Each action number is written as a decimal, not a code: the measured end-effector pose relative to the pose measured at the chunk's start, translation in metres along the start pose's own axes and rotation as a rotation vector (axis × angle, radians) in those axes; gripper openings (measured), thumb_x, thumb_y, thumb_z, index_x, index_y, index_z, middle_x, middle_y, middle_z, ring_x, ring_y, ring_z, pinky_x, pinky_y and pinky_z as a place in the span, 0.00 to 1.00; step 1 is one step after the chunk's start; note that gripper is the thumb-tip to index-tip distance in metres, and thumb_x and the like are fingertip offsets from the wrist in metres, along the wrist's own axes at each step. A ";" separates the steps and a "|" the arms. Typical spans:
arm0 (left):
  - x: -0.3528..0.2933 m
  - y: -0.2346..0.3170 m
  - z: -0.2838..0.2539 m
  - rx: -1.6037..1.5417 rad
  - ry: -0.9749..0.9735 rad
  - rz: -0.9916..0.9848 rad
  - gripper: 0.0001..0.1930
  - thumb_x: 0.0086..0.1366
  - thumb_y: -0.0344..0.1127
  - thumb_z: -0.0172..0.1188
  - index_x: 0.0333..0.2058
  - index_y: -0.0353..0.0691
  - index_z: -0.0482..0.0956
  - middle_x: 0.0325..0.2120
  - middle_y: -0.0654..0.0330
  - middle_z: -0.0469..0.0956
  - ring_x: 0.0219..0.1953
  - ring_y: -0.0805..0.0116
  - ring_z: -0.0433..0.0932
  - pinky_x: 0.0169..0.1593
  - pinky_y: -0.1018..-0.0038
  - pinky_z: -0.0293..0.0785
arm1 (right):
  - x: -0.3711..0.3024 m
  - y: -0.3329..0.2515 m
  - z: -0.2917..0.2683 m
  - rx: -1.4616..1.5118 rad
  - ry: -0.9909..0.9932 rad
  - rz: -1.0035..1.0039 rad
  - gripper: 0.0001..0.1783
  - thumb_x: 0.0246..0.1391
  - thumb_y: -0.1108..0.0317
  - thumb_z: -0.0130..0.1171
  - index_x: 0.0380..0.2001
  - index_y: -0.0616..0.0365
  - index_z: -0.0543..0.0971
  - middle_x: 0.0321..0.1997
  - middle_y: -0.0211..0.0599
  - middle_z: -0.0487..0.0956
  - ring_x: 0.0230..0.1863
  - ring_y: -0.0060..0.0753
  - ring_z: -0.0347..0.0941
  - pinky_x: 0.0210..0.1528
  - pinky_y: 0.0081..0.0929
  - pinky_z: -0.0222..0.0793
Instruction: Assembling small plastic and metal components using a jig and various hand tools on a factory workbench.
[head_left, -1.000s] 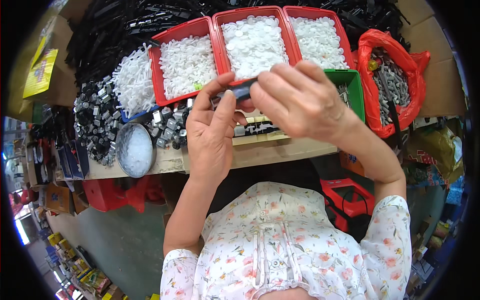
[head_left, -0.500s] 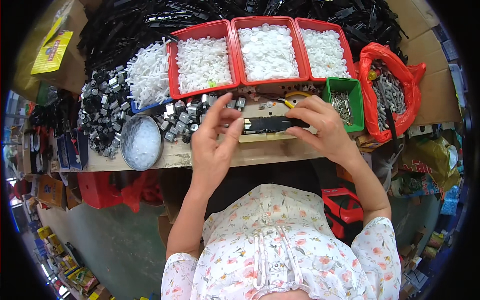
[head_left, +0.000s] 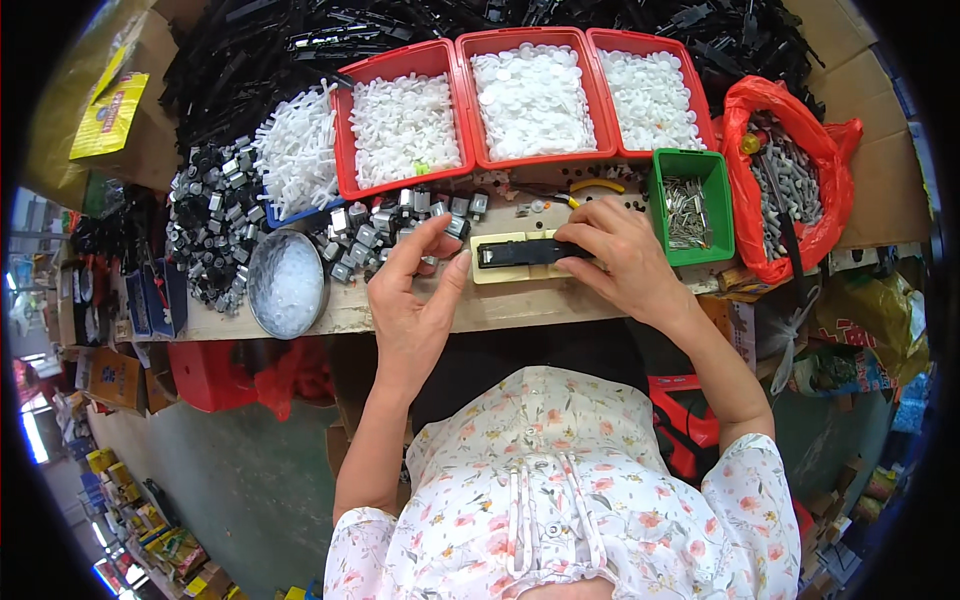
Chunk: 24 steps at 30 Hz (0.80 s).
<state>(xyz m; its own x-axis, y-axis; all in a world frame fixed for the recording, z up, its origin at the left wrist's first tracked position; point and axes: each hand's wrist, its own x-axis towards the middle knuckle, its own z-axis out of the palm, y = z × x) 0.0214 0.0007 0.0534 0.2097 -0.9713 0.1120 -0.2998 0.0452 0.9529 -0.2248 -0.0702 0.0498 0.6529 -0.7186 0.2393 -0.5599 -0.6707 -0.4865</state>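
A long black plastic housing [head_left: 515, 252] lies on a pale yellow fixture block [head_left: 492, 275] at the table's front edge. Fingers of my right hand [head_left: 625, 250] close round its right end, thumb below and fingertips above. Left of the block, my left hand [head_left: 415, 285] is apart from the housing, its thumb and fingers spread with nothing between them. Small silver motors [head_left: 368, 240] lie in a heap beyond that hand. Yellow-handled pliers [head_left: 597, 186] rest just behind my right hand.
Three red bins [head_left: 470, 165] of small white plastic parts stand behind. A green bin [head_left: 727, 215] holds metal pins, beside a red bag [head_left: 843, 180] of grey parts. At left sits a round metal bowl [head_left: 318, 300] of whitish stuff. Black parts [head_left: 240, 60] pile up at the back.
My left hand has drawn back from the left end of the housing, down and to the left. My right hand has shifted slightly left and stays on the right end.
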 end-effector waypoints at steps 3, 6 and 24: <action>0.001 0.003 0.007 0.115 -0.029 0.048 0.18 0.61 0.28 0.66 0.50 0.32 0.79 0.36 0.57 0.82 0.40 0.65 0.80 0.44 0.69 0.74 | 0.001 0.001 0.002 0.001 0.008 -0.002 0.15 0.49 0.66 0.68 0.40 0.57 0.79 0.41 0.34 0.75 0.47 0.40 0.71 0.45 0.38 0.64; 0.000 0.007 0.024 0.338 -0.083 0.303 0.13 0.59 0.24 0.65 0.44 0.30 0.80 0.39 0.51 0.81 0.44 0.55 0.80 0.50 0.68 0.75 | 0.000 0.002 0.002 0.002 0.007 0.002 0.16 0.48 0.66 0.69 0.40 0.57 0.80 0.41 0.35 0.75 0.47 0.41 0.72 0.46 0.39 0.65; -0.003 -0.031 0.062 0.721 -0.116 0.868 0.14 0.58 0.23 0.64 0.44 0.26 0.80 0.46 0.45 0.79 0.50 0.49 0.80 0.54 0.59 0.77 | -0.105 0.130 -0.140 -0.666 0.301 0.608 0.07 0.57 0.70 0.60 0.34 0.64 0.77 0.34 0.51 0.79 0.38 0.57 0.76 0.40 0.45 0.71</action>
<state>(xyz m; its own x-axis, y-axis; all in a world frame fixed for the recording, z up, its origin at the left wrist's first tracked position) -0.0276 -0.0122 0.0057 -0.4066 -0.6944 0.5936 -0.7757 0.6057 0.1772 -0.4377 -0.1074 0.0793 0.0474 -0.9337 0.3549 -0.9969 -0.0666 -0.0420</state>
